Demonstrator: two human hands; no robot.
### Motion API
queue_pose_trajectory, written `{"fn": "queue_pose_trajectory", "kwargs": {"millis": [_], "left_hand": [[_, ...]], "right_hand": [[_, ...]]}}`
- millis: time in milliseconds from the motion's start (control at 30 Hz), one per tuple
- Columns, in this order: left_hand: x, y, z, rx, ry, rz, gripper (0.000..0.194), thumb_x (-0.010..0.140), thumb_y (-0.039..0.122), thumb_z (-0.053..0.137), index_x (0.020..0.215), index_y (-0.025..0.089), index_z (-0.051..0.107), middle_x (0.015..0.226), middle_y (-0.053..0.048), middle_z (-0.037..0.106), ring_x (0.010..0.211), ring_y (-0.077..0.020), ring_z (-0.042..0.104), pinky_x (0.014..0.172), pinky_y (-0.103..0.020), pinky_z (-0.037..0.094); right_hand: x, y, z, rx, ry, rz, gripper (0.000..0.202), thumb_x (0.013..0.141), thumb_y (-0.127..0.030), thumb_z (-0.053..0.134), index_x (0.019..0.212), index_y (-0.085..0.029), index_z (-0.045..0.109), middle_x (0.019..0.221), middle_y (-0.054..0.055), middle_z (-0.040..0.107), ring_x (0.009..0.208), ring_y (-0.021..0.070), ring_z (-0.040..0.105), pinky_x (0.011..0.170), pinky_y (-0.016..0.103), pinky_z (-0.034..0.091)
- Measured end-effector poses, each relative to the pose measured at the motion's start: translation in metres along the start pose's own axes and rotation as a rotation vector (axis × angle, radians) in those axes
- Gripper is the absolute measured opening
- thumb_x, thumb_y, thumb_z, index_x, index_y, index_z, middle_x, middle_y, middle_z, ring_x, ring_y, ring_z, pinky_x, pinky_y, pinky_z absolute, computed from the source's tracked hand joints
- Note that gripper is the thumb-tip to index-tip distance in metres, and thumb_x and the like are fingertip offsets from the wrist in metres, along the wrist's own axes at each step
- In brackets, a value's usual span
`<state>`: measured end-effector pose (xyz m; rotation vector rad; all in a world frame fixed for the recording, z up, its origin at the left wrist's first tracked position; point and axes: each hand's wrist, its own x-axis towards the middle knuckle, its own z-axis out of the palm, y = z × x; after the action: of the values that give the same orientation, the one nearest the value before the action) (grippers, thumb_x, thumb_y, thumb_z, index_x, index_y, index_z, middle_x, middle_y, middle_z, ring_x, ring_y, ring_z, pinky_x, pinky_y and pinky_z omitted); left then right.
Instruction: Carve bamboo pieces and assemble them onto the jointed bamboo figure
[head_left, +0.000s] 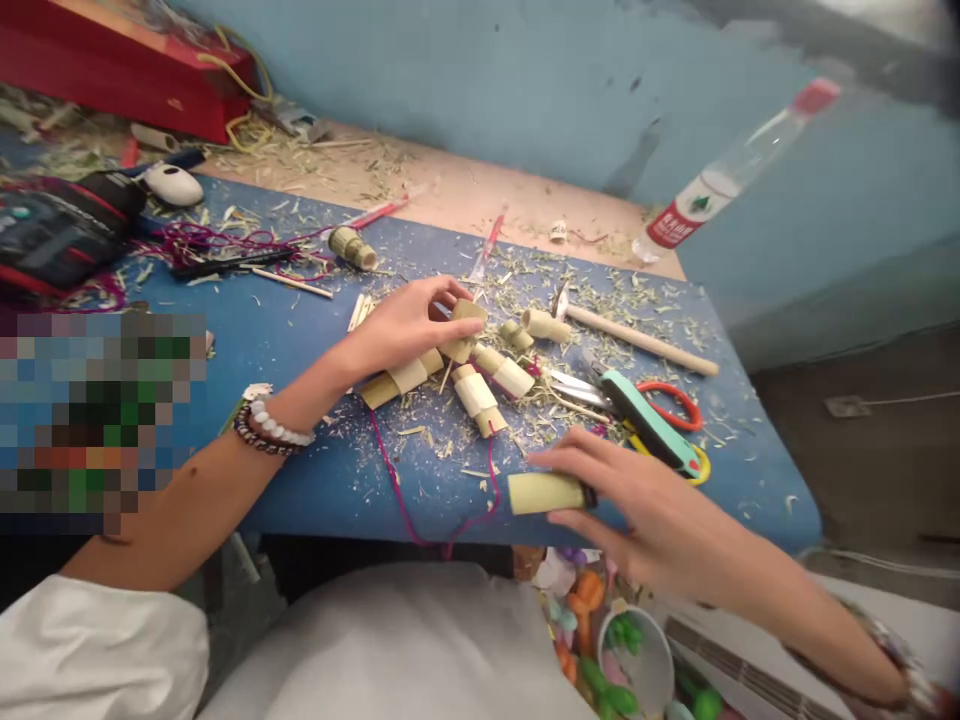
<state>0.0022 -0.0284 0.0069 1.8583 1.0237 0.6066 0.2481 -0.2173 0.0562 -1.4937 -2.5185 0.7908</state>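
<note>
My left hand (412, 325) is closed, its fingertips on a short pale bamboo piece (466, 318) above a cluster of similar pieces. Beneath it lies a longer bamboo tube (405, 378), partly covered by my hand. Beside that rest two peeled bamboo segments (478, 398) (506, 370), with a magenta string (397, 500) looping toward the table's front edge. Near that edge is a yellow-green bamboo tube (546, 493), dark at its right end. The spread fingers of my right hand (622, 490) lie on either side of it; any firm grip is not visible.
Scissors (581, 388), a green-and-black cutter (649, 420) and a hammer (637, 340) lie right of the bamboo. A plastic bottle (690, 210) stands at the back right. Shavings cover the blue table (300, 500). Behind are a mouse (174, 185) and a dark bag (60, 235).
</note>
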Motion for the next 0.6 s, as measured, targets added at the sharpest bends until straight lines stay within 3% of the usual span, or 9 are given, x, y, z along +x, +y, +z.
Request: {"fn": "queue_pose_trajectory", "kwargs": {"millis": [100, 233, 333, 433, 600], "left_hand": [[0.0, -0.002, -0.001, 0.001, -0.006, 0.024, 0.044, 0.083, 0.049, 0.071, 0.112, 0.015, 0.066, 0.098, -0.007, 0.071, 0.084, -0.0193, 0.066, 0.073, -0.03, 0.05], [-0.002, -0.001, -0.002, -0.009, -0.023, 0.035, 0.043, 0.084, 0.049, 0.069, 0.112, 0.017, 0.066, 0.094, -0.007, 0.073, 0.083, -0.0205, 0.068, 0.07, -0.029, 0.049], [-0.003, 0.001, -0.003, -0.028, -0.02, 0.033, 0.041, 0.083, 0.047, 0.069, 0.111, 0.018, 0.066, 0.093, -0.007, 0.073, 0.083, -0.0214, 0.068, 0.069, -0.029, 0.049], [-0.003, 0.0, -0.004, -0.029, -0.027, 0.008, 0.042, 0.082, 0.049, 0.07, 0.112, 0.019, 0.066, 0.097, -0.007, 0.073, 0.081, -0.0213, 0.068, 0.069, -0.03, 0.05], [-0.003, 0.0, -0.002, 0.008, -0.023, 0.014, 0.04, 0.082, 0.048, 0.069, 0.113, 0.022, 0.068, 0.1, -0.005, 0.074, 0.084, -0.0212, 0.068, 0.074, -0.031, 0.049]], "right_hand": [[0.0, 0.01, -0.036, 0.046, 0.088, 0.201, 0.03, 0.094, -0.045, 0.066, 0.112, -0.023, 0.055, 0.096, 0.005, 0.065, 0.07, 0.0176, 0.059, 0.062, 0.031, 0.051], [0.047, 0.023, -0.062, 0.262, 0.432, 0.192, 0.036, 0.096, -0.058, 0.06, 0.101, -0.022, 0.058, 0.082, 0.002, 0.061, 0.065, 0.0145, 0.057, 0.057, 0.027, 0.049], [0.106, 0.034, -0.062, 0.451, 0.584, 0.154, 0.045, 0.095, -0.065, 0.056, 0.1, -0.02, 0.058, 0.07, -0.001, 0.054, 0.053, 0.0107, 0.048, 0.044, 0.023, 0.04], [0.157, 0.048, -0.053, 0.653, 0.587, 0.167, 0.05, 0.088, -0.071, 0.062, 0.09, -0.022, 0.054, 0.056, -0.007, 0.044, 0.043, 0.008, 0.038, 0.037, 0.022, 0.032], [0.195, 0.062, -0.04, 0.786, 0.602, 0.273, 0.058, 0.082, -0.075, 0.065, 0.065, -0.023, 0.045, 0.045, -0.008, 0.033, 0.036, 0.0061, 0.027, 0.033, 0.023, 0.023]]}}
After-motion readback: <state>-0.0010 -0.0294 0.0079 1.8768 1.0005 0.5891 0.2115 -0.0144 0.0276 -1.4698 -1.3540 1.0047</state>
